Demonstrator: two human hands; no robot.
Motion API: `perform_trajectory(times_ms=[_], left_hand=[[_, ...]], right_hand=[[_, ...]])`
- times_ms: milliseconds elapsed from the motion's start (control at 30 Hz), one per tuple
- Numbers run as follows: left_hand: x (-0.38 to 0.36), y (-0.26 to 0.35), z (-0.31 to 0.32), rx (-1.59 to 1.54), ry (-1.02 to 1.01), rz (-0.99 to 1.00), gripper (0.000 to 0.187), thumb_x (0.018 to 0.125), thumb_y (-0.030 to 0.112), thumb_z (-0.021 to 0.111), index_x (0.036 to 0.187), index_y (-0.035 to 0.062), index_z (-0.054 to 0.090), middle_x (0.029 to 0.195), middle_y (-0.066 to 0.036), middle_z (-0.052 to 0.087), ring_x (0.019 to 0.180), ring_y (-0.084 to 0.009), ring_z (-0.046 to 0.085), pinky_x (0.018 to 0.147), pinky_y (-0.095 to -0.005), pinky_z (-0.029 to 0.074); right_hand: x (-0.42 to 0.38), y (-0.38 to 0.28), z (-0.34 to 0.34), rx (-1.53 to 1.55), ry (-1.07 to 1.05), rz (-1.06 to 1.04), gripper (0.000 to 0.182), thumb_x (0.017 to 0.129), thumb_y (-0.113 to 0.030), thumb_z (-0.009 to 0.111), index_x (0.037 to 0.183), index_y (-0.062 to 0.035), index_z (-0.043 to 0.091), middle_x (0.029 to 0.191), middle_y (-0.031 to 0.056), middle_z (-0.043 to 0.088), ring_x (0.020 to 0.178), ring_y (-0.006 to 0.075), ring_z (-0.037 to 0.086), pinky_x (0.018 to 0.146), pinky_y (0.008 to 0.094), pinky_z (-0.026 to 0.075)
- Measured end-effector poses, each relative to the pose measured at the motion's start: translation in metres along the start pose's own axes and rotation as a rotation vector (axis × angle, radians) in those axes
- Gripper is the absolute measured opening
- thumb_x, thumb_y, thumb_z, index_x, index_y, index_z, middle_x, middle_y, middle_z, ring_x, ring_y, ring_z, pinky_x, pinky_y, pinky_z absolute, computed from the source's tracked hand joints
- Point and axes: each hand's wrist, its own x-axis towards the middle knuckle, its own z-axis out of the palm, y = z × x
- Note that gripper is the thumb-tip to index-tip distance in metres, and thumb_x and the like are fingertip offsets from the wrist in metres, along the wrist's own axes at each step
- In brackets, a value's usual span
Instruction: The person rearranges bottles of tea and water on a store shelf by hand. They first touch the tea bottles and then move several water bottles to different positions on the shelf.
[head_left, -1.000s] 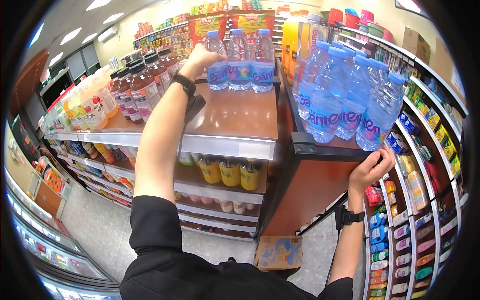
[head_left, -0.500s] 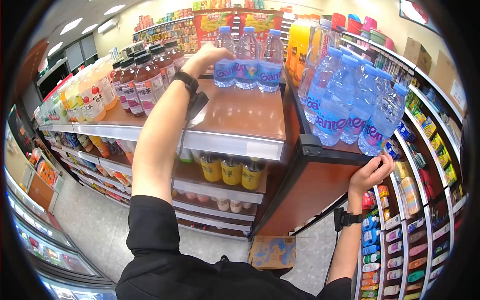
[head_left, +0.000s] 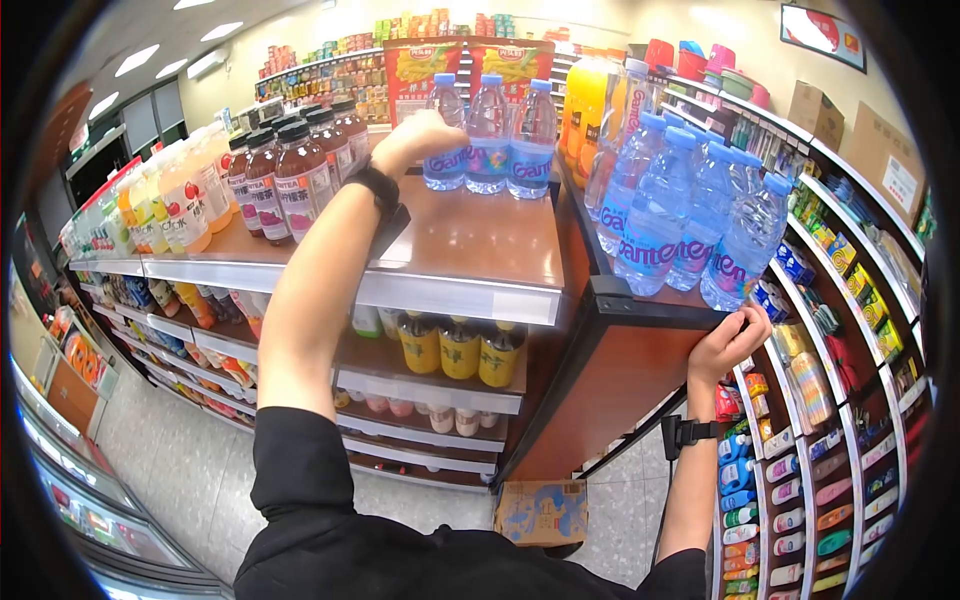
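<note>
1. Left hand (head_left: 425, 135) is curled round the leftmost water bottle (head_left: 445, 133) of a row of three at the back of the top shelf (head_left: 470, 240), fingers closed on its label band. The bottle stands upright on the shelf.
2. The other two bottles (head_left: 510, 128) stand touching it at its 3 o'clock, all w/ blue caps.
3. Right hand (head_left: 730, 345) grips the shelf edge (head_left: 690, 300) at the corner, fingers hooked over the top, thumb below.
4. Just above that hand, approx 12 o'clock, is a cluster of bigger water bottles (head_left: 690, 210), upright, packed close together.
5. At 9 o'clock from the left hand: a row of brown tea bottles (head_left: 290, 175), then yellow and pale juice bottles (head_left: 175, 200) further left.
6. Below the top shelf, yellow drink bottles (head_left: 460, 350) on the next level.
7. Cardboard box (head_left: 540, 512) on the floor at 6 o'clock.
</note>
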Motion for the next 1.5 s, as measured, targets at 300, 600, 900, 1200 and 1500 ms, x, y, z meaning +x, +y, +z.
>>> perform_trajectory(times_ms=[300,600,900,1200,1500], left_hand=[[-0.198,0.018,-0.005,-0.125,0.109,0.892,0.049,0.091,0.034,0.074,0.128,0.0037,0.064,0.12,-0.019,0.068,0.11,-0.0359,0.067,0.09,-0.0412,0.056],[-0.269,-0.151,0.072,0.027,-0.296,0.283,0.035,0.091,0.031,0.068,0.106,-0.0005,0.072,0.1,-0.02,0.073,0.096,-0.0395,0.069,0.083,-0.0441,0.056],[-0.224,-0.293,0.213,-0.216,0.309,0.128,0.028,0.091,0.023,0.069,0.072,0.0025,0.062,0.071,-0.02,0.063,0.067,-0.0432,0.062,0.059,-0.0491,0.047],[-0.229,-0.295,0.237,-0.073,0.52,0.152,0.028,0.087,0.014,0.065,0.064,0.0041,0.05,0.065,-0.018,0.056,0.063,-0.0433,0.058,0.056,-0.0507,0.044],[-0.228,-0.296,0.241,0.005,0.527,0.196,0.011,0.082,0.015,0.065,0.074,0.009,0.063,0.075,-0.017,0.066,0.07,-0.0409,0.065,0.06,-0.0516,0.051]], right_hand=[[0.0,0.004,0.001,-0.015,0.011,-0.013,0.018,0.103,-0.011,0.048,0.104,0.0061,0.055,0.12,0.0207,0.056,0.111,0.0336,0.054,0.099,0.044,0.044],[0.0,0.014,0.001,-0.067,0.006,-0.042,0.025,0.103,-0.016,0.05,0.109,0.0076,0.058,0.118,0.0194,0.057,0.111,0.0335,0.054,0.101,0.0449,0.042],[0.002,0.006,-0.001,-0.097,0.003,-0.039,0.014,0.098,-0.009,0.046,0.104,0.0024,0.052,0.113,0.0206,0.055,0.108,0.0352,0.053,0.101,0.045,0.041],[0.017,-0.031,-0.012,-0.238,-0.008,-0.011,0.02,0.089,-0.004,0.054,0.108,0.0023,0.052,0.118,0.0213,0.052,0.115,0.0371,0.051,0.105,0.0456,0.039],[0.093,-0.136,0.023,0.226,-0.506,0.139,0.053,0.091,-0.02,0.074,0.135,0.0021,0.053,0.122,0.0168,0.062,0.109,0.0259,0.06,0.096,0.0377,0.048]])
